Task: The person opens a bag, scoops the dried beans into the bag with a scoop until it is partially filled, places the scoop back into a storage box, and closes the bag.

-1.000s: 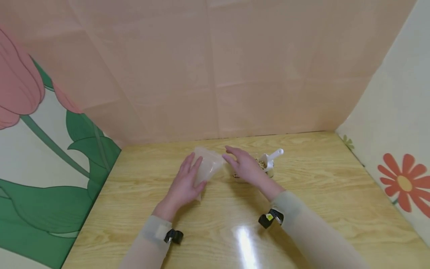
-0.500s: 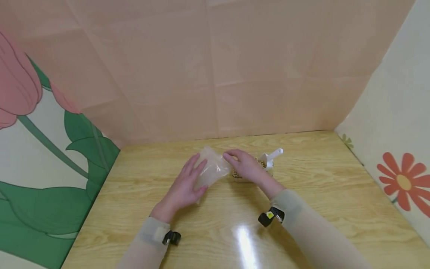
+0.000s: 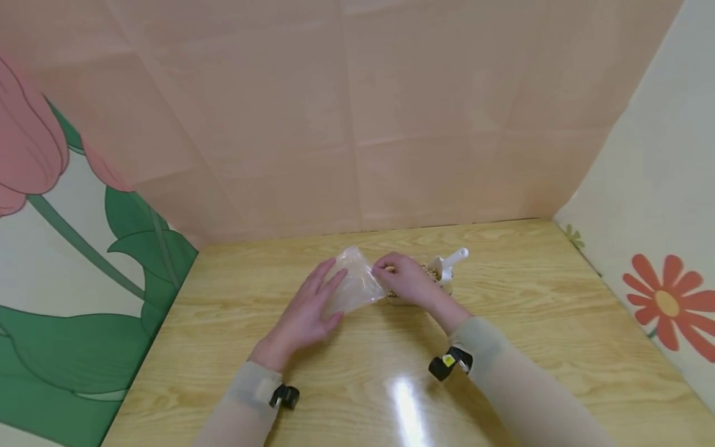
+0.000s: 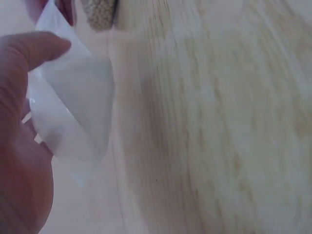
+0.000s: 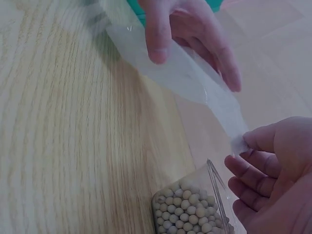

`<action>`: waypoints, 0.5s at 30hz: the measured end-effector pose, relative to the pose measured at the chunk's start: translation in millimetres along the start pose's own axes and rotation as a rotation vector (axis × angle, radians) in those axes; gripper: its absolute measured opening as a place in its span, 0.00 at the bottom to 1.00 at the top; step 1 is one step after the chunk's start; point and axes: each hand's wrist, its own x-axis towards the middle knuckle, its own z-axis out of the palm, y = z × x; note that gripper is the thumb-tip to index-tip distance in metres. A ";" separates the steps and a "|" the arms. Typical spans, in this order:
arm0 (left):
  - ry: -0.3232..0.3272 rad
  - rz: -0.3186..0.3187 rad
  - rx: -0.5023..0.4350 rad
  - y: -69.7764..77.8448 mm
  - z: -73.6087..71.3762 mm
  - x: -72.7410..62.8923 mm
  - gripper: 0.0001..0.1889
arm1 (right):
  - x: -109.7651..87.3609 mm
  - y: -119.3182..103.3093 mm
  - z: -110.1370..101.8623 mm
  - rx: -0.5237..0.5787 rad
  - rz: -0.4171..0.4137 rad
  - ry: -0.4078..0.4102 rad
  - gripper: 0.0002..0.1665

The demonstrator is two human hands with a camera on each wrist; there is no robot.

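Note:
A clear plastic bag (image 3: 353, 287) spans the space between both hands above the table. My left hand (image 3: 301, 307) holds its left side, with the thumb in front and the fingers behind, as the right wrist view shows. At the bag's right edge, my right hand (image 3: 410, 280) pinches the film between thumb and index finger; its other fingers curl loosely below. In the left wrist view the bag (image 4: 80, 100) looks partly spread, with a fold across it. Just beyond the right hand stands a clear container (image 5: 214, 183) of small round beige balls (image 5: 185, 209), partly hidden by that hand in the head view.
A white scoop (image 3: 455, 257) rests in the container, its handle pointing up to the right. The wood-grain table (image 3: 234, 347) meets a pink covered wall (image 3: 357, 124) at the back. Flower-patterned panels (image 3: 665, 304) border the sides.
My right hand has gone from fingers apart near the bag to pinching its right edge. The bag has shifted right and spread flatter. My left hand has hardly moved.

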 end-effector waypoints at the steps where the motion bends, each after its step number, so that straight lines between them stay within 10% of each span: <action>1: 0.005 -0.006 0.018 -1.0 0.5 0.6 0.50 | -0.3 0.7 0.4 0.003 0.006 0.001 0.17; 15: 0.151 -0.092 0.084 17.9 -3.7 5.4 0.39 | -11.8 0.8 10.7 0.125 0.049 0.073 0.11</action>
